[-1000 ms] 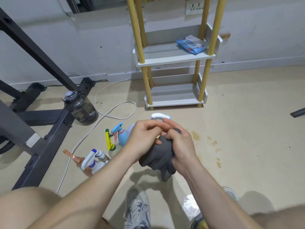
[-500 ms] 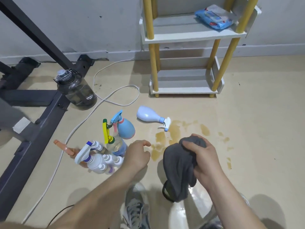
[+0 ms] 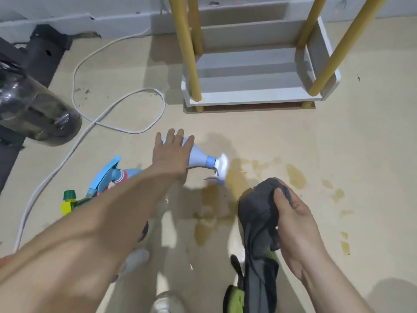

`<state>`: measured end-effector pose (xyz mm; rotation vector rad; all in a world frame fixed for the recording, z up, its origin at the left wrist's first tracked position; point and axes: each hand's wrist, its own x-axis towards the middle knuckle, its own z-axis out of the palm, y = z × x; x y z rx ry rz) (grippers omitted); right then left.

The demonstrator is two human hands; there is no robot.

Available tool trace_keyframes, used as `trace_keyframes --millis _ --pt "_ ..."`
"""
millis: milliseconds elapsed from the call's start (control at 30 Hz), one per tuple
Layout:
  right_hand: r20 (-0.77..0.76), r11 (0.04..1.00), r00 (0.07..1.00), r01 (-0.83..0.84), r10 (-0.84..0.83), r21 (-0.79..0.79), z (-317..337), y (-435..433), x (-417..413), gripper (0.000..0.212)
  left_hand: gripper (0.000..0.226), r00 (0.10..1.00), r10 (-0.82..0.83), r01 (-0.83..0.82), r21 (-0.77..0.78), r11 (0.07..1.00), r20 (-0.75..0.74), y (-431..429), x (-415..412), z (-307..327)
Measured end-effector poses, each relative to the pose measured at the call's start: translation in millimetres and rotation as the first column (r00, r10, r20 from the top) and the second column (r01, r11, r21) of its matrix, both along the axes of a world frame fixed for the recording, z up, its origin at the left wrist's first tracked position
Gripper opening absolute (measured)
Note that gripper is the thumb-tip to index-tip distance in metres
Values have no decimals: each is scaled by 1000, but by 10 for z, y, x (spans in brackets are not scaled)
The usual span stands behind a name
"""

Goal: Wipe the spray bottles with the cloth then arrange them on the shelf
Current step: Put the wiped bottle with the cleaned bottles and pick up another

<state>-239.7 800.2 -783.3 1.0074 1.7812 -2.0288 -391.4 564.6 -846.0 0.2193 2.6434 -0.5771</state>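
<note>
Grey cloth [image 3: 257,213] is bunched in the right hand [image 3: 293,222]. The left hand [image 3: 172,152], fingers straight, covers the pale spray bottle [image 3: 200,158] lying mid-frame (other bottles [image 3: 112,175] lower left). Up top the shelf [image 3: 248,98] shows none, so most's left.

The bottle [image 3: 199,158] was pale lilac-blue with a deeper blue collar and a white trigger, the cloth [image 3: 257,211] was dark grey, and the shelf [image 3: 248,98] had pale grey-white boards on mustard-yellow posts [image 3: 193,64]. The floor [image 3: 338,143] was beige, blotched with brownish-yellow stains [image 3: 295,177], and the cable [image 3: 90,123] was white, the jug [image 3: 33,111] smoky dark and the frame [image 3: 45,48] black. One sprayer [image 3: 108,175] was sky-blue with a pink collar; a second sprayer [image 3: 70,196] had a green cap and a yellow trigger.
</note>
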Motion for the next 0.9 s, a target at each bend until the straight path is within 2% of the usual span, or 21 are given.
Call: trace_keyframes --millis 133,167,233,267,300,333,367,400,433,467,500,567,600,700,800,867,900 --pt "11 997 997 -80 80 -11 -69 -21 -91 30 92 988 -139 143 46 989 -66 -139 -195 -120" --pt "2 997 997 -81 81 -14 -48 -27 -96 30 91 993 -113 116 82 990 -45 -118 -189 -88" --pt "-30 997 998 -63 62 -45 42 -26 -97 31 87 993 110 -120 258 959 53 -28 -90 82" --pt "-65 995 997 -45 39 -84 132 -29 -110 33 82 950 268 -312 402 861 162 36 -9 203" --pt "-100 994 995 -28 18 -105 219 -38 -119 33 78 861 390 -509 544 667 328 112 110 355" --pt "-141 995 990 -41 28 -93 353 -43 -115 33 76 752 430 -656 638 404 500 204 269 511" --pt "-191 994 979 -89 77 -57 455 -62 -93 33 74 669 406 -720 677 150 622 311 448 672" --pt "-236 988 961 -151 143 -16 561 -107 -50 35 68 616 369 -734 677 -51 696 431 638 821" --pt "-263 976 941 -215 213 21 678 -171 7 37 58 587 332 -717 665 -211 738 562 827 961" --pt "-270 958 919 -277 287 75 798 -253 74 38 45 586 299 -672 658 -341 753 693 1018 1103" --pt "-294 928 881 -337 371 161 915 -319 144 40 33 608 274 -618 660 -427 745 812 1202 1243" --pt "-360 845 781 -379 511 378 1093 -336 198 47 27 648 232 -546 655 -522 725 992 1541 1525" --pt "-375 840 775 -353 509 412 1180 -277 167 47 27 644 218 -535 635 -558 734 1062 1689 1669" --pt "-334 876 823 -357 459 324 1480 -85 237 46 26 606 263 -480 609 -631 750 1216 1987 2038" --pt "-388 785 704 -404 594 470 1720 -89 817 48 27 553 334 -395 593 -701 763 1260 2110 2370" --pt "-457 796 675 -347 579 496 1822 -35 1086 48 30 547 354 -386 604 -697 759 1273 2230 2519" --pt "-490 831 689 -321 535 455 1894 15 1087 46 33 544 356 -391 605 -694 760 1282 2318 2579"
